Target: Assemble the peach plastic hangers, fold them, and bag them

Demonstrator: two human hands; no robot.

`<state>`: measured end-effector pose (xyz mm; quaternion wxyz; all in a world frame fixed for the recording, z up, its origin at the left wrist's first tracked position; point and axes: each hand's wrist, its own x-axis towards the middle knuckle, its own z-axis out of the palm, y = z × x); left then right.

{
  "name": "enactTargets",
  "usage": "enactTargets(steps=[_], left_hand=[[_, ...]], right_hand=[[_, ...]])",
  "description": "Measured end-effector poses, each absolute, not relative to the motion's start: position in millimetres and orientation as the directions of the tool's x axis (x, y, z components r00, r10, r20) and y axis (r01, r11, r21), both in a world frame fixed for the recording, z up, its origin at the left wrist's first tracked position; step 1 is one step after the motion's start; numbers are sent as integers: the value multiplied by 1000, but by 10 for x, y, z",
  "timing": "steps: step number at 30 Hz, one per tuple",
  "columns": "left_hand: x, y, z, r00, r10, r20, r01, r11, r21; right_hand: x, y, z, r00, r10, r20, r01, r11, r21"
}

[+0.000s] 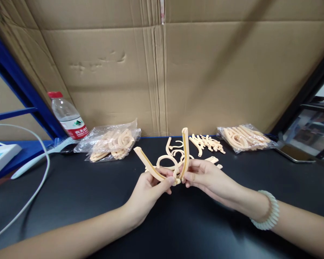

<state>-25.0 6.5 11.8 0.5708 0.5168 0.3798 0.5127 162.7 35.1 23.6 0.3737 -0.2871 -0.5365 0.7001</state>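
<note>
My left hand (148,196) pinches the lower end of a beige plastic hanger arm (148,164), which slants up to the left. At the same spot a round beige hook (175,165) meets the arm, partly hidden by my fingers. A second hanger arm (185,151) stands nearly upright, its lower end gripped between thumb and fingers of my right hand (205,176). The lower ends come close together between my hands; whether they are joined cannot be made out. Behind them on the black table (178,230) lie more loose beige hooks and a small heap of beige pieces (207,142).
Clear bags of beige parts stand at the back left (113,142) and back right (245,137). A red-capped bottle (70,117) leans by the blue frame (21,86). A white cable (44,172) loops at left. Cardboard (110,72) walls the back. A phone-like slab (295,153) lies at right.
</note>
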Motion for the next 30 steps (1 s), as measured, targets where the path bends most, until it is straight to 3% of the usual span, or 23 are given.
enactTargets(steps=[12,23,30], left_hand=[[-269,59,135,253,965,68,-161,-27,987],[-280,60,132,300,950,87,-223,-19,975],[-272,44,143,321,932,166,-246,-87,965]], right_hand=[[1644,388,256,-540,837,83,-114,26,-993],[1637,364,282,-538,843,0,-116,-73,-991],[1622,339,270,-542,840,20,-114,-50,-992]])
